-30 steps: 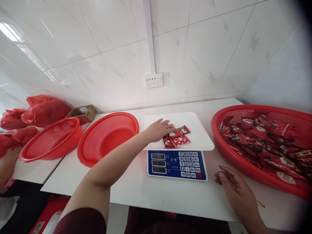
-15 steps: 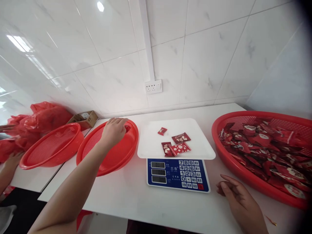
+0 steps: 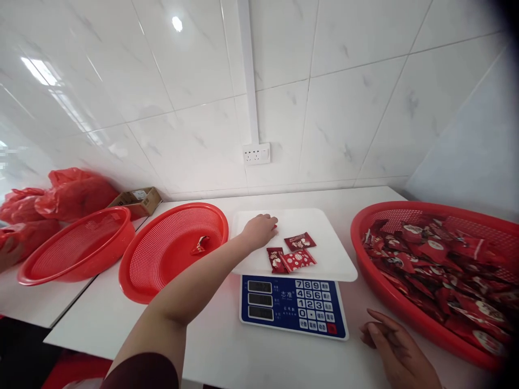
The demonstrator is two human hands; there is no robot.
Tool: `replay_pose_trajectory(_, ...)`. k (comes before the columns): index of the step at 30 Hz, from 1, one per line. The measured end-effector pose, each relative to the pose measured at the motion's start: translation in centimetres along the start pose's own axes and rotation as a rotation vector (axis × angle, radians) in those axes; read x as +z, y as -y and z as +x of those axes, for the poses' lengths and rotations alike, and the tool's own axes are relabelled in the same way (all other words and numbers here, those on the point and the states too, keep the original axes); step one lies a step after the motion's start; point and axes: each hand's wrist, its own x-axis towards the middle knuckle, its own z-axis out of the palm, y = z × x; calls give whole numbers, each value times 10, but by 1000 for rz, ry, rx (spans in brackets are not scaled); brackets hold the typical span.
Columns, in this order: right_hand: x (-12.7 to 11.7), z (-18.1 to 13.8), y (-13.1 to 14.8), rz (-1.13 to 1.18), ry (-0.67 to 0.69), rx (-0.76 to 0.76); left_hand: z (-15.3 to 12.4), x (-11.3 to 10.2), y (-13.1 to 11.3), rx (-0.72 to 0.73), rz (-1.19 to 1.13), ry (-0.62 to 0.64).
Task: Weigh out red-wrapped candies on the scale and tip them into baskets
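Centrally, three shiny red wrapped packets lie on a blue-and-white scale's white plastic tray; the left hand's fingers curl over a small red piece, grip unclear. The right hand, thumb and forefinger apart, nears a packet-filled red plastic basket. The left forearm partly hides another round red basket.

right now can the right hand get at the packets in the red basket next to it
Probably yes: the right hand is close beside the basket, nothing visible between them; it likely only has to clear the rim to reach the packets.
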Motion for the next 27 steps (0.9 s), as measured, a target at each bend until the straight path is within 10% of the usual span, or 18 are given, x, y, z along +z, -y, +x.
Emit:
replay_pose_trajectory(14, 1, 4, -11, -33, 52, 12, -81, -60, 58, -330, 147, -63)
replay_pose_trajectory(27, 2, 0, -5, -14, 79, -48, -50, -10, -57, 201, -67, 88)
